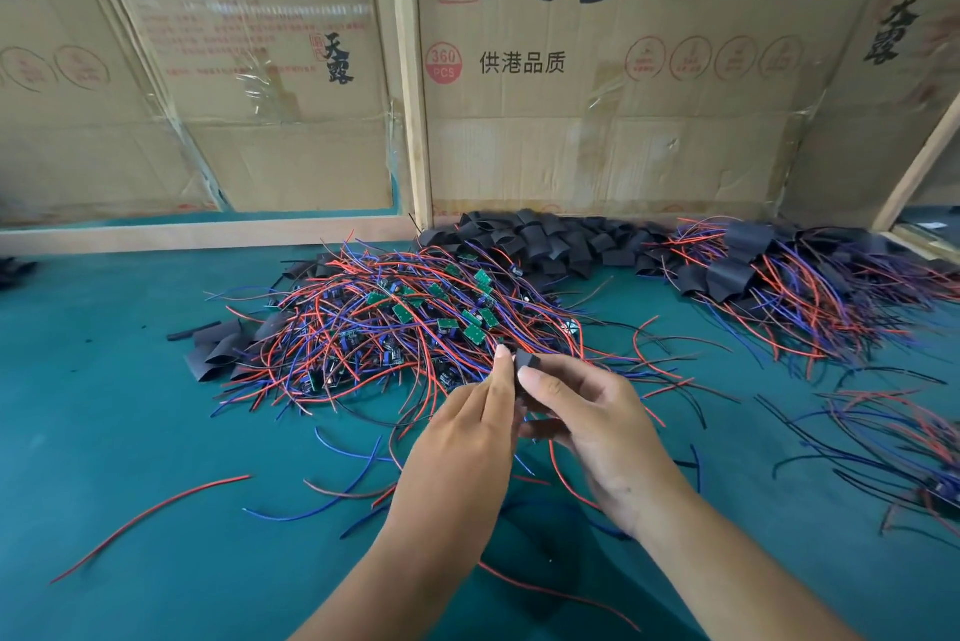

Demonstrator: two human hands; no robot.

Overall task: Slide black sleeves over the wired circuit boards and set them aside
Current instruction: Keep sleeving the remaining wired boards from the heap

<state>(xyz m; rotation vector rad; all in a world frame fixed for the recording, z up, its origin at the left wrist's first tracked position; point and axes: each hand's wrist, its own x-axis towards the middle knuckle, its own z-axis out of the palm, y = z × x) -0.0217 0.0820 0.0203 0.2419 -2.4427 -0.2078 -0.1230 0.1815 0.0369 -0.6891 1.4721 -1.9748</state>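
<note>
The single head view looks forward and down, close over the green table [104, 432], facing cardboard walls [597, 146].

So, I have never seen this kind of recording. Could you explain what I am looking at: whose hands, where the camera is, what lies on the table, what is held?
No machine here: a person works with bare hands, and the one camera sits on their head, looking forward and down. The left hand and right hand together pinch a black sleeve. On the green table lies a pile of wired circuit boards, small green boards with red and blue wires. Behind it are loose empty sleeves, and to the right a pile of sleeved boards. Cardboard walls stand at the back.
</note>
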